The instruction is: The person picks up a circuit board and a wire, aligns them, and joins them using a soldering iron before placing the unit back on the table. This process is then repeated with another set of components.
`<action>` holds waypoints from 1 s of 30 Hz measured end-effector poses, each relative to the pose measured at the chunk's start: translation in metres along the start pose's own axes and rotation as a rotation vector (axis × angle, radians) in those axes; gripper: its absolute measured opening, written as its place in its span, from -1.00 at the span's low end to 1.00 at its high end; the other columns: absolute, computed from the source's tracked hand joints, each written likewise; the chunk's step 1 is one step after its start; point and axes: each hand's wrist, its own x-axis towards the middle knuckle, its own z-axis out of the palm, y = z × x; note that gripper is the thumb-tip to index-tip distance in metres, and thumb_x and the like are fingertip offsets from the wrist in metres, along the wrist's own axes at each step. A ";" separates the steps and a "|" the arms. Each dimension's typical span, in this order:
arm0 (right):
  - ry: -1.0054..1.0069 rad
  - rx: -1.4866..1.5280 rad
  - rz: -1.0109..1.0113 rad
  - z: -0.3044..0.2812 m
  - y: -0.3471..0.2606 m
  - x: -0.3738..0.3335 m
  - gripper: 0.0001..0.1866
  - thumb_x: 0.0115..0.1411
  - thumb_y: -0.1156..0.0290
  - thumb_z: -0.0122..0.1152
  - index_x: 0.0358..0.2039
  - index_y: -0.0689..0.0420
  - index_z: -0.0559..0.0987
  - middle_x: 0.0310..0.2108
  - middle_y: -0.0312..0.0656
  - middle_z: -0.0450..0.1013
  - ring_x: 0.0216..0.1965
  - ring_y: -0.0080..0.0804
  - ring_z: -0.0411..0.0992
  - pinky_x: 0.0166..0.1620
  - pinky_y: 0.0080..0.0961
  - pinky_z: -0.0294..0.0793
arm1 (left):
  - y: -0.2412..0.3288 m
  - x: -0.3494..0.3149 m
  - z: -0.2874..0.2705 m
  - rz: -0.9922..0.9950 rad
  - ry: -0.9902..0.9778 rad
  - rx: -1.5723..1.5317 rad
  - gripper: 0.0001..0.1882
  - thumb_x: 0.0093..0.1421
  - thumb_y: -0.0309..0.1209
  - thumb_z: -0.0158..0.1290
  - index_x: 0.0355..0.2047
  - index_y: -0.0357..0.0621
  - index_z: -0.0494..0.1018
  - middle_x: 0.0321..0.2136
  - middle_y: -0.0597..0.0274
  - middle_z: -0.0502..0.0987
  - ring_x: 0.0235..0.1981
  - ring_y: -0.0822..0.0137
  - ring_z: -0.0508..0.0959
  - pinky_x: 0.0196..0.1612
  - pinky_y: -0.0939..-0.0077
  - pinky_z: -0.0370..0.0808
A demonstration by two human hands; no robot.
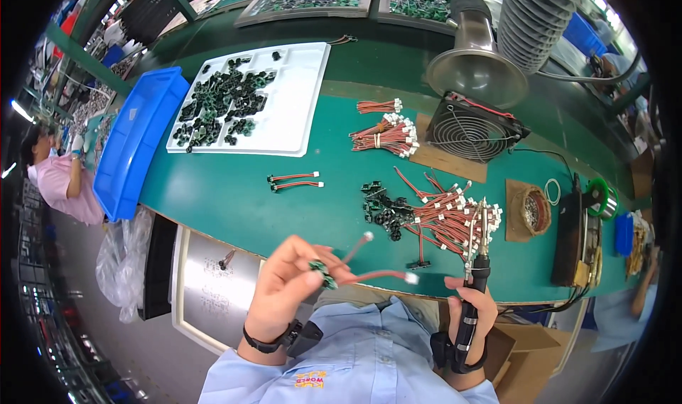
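My left hand (pixel 278 288), above the bench's near edge, pinches small green circuit boards (pixel 325 275) between thumb and fingers. From them, red wires (pixel 376 274) with white plugs stretch to the right. In my right hand (pixel 479 306) is a soldering iron (pixel 480 267) with a black handle, its metal tip pointing up and away from me. Past the iron, a pile of red wire leads (pixel 447 226) with white plugs spreads over the green bench. Loose black-and-green boards (pixel 387 212) lie heaped at that pile's left side. Two wired boards (pixel 295 185) rest farther left.
A white tray (pixel 298 112) of small boards and a blue bin (pixel 138 144) stand left. Bundled leads (pixel 387 137), a fan (pixel 469 130) and a metal fume hood (pixel 477 77) are farther back. Right are a round container (pixel 533 212) and solder spool (pixel 602 199). A co-worker (pixel 67 184) sits far left.
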 end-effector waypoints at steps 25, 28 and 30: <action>0.021 -0.046 0.067 0.000 0.009 -0.003 -0.71 0.00 0.70 0.14 -0.27 0.12 0.39 -0.32 0.04 0.50 -0.31 -0.21 0.51 -0.20 -0.39 0.49 | -0.016 0.026 -0.087 -0.253 0.043 0.154 -0.92 0.22 -0.47 -0.08 -0.28 -0.17 0.32 -0.32 -0.03 0.55 -0.42 0.41 0.53 -0.42 0.62 0.48; -0.010 -0.115 0.049 0.003 0.022 0.003 -0.68 -0.04 0.70 0.19 -0.27 0.11 0.40 -0.30 0.01 0.51 -0.32 -0.20 0.52 -0.21 -0.41 0.49 | -0.018 0.032 -0.117 -0.272 0.150 0.279 -0.93 0.21 -0.46 -0.06 -0.30 -0.15 0.32 -0.39 0.01 0.56 -0.52 0.48 0.50 -0.53 0.66 0.45; -0.062 -0.205 -0.034 0.009 0.028 0.010 -0.63 -0.10 0.70 0.24 -0.27 0.10 0.40 -0.29 -0.04 0.52 -0.32 -0.18 0.51 -0.24 -0.42 0.48 | -0.020 0.033 -0.126 -0.231 0.318 0.493 -0.89 0.21 -0.43 -0.05 -0.28 -0.18 0.33 -0.48 0.10 0.55 -0.58 0.53 0.46 -0.58 0.69 0.39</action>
